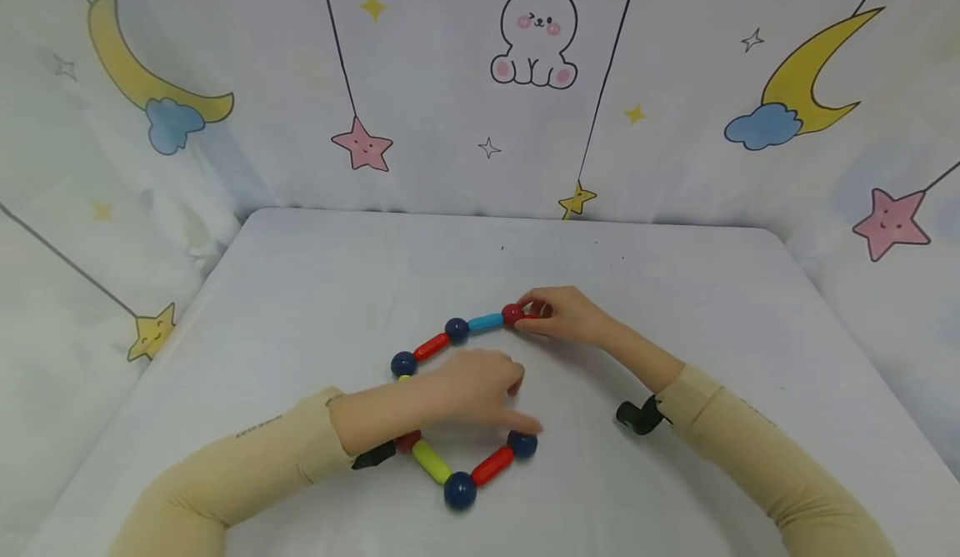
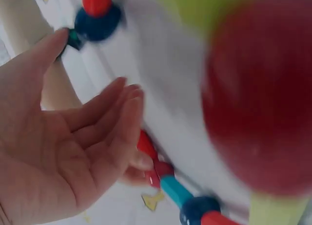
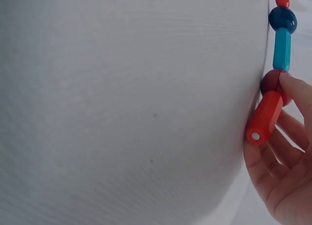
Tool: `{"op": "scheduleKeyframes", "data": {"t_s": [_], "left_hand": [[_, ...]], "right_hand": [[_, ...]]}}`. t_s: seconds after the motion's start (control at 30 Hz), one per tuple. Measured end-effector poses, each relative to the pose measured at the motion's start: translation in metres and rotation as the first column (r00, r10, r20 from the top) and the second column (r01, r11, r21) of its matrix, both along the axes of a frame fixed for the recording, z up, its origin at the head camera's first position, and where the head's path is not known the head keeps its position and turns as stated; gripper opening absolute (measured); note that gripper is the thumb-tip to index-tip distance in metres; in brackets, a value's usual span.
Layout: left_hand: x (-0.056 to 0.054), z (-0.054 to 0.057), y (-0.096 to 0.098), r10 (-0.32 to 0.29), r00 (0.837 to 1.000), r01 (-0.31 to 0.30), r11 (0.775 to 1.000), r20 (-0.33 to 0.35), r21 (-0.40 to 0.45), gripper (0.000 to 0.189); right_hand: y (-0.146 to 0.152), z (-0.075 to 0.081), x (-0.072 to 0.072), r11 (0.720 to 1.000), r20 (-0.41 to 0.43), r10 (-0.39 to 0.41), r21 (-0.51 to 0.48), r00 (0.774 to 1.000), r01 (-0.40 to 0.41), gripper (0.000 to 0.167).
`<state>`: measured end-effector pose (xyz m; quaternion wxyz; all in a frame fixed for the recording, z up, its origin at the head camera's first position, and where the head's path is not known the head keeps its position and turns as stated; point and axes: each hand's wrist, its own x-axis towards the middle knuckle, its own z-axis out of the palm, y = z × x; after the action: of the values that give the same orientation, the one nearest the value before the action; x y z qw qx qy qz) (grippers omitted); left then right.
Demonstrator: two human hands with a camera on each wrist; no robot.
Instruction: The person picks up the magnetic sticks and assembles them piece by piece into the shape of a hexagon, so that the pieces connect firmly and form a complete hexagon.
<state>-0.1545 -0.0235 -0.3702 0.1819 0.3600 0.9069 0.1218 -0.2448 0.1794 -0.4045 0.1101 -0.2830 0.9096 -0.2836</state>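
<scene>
An open loop of toy building balls and rods lies on the white table. My right hand point(image 1: 566, 313) pinches a red ball point(image 3: 272, 83) at the far end, with a red rod point(image 3: 264, 119) attached to it and running between thumb and fingers. A light blue rod point(image 1: 486, 322) joins that ball to a dark blue ball point(image 1: 457, 329). My left hand point(image 1: 476, 386) hovers over the loop with fingers relaxed and holds nothing. Its thumb is at the dark blue ball point(image 1: 522, 439) at the near end; whether it touches cannot be told. My left forearm hides part of the loop's left side.
A yellow-green rod point(image 1: 432, 462), another dark blue ball point(image 1: 460, 490) and a red rod point(image 1: 492, 466) form the near side. The white table point(image 1: 675, 290) meets a printed cloth backdrop point(image 1: 450, 82) behind. A black wrist camera point(image 1: 639, 416) hangs under the right sleeve.
</scene>
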Motion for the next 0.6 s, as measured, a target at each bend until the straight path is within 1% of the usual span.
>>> {"op": "scheduleKeyframes", "data": {"t_s": [0.07, 0.1, 0.17, 0.23, 0.3, 0.4, 0.5, 0.6], "left_hand": [[0.013, 0.0, 0.0, -0.044, 0.998, 0.047, 0.996, 0.041, -0.074, 0.049], [0.019, -0.001, 0.0, -0.063, 0.997, 0.067, 0.993, 0.043, -0.094, 0.048], [0.026, -0.002, 0.0, -0.094, 0.995, 0.098, 0.991, 0.039, -0.097, 0.046], [0.031, -0.004, 0.001, -0.111, 0.993, 0.113, 0.99, 0.027, -0.081, 0.044], [0.032, -0.006, 0.001, -0.116, 0.993, 0.117, 0.991, 0.016, -0.066, 0.043], [0.032, -0.008, 0.002, -0.124, 0.992, 0.124, 0.99, 0.0, -0.062, 0.042], [0.029, -0.01, 0.003, -0.145, 0.989, 0.143, 0.988, -0.03, -0.065, 0.041], [0.027, -0.009, 0.002, -0.176, 0.982, 0.172, 0.983, -0.065, -0.07, 0.038]], "right_hand": [[-0.001, 0.0, 0.001, 1.0, -0.01, 0.004, 0.01, 1.0, -0.004, 0.034], [-0.002, 0.0, 0.001, 1.0, -0.011, 0.003, 0.012, 1.0, -0.003, 0.035], [-0.002, 0.0, 0.001, 1.0, -0.015, 0.001, 0.014, 1.0, -0.001, 0.036], [-0.003, 0.0, 0.001, 1.0, -0.023, 0.003, 0.017, 1.0, -0.002, 0.035], [-0.003, 0.0, 0.002, 1.0, -0.029, -0.001, 0.017, 1.0, 0.002, 0.034], [-0.001, -0.001, 0.004, 0.999, -0.039, -0.023, 0.023, 0.999, 0.024, 0.034], [0.002, -0.001, 0.006, 0.997, -0.036, -0.072, 0.032, 0.997, 0.073, 0.034], [0.006, -0.001, 0.007, 0.99, -0.042, -0.131, 0.037, 0.99, 0.133, 0.034]]}}
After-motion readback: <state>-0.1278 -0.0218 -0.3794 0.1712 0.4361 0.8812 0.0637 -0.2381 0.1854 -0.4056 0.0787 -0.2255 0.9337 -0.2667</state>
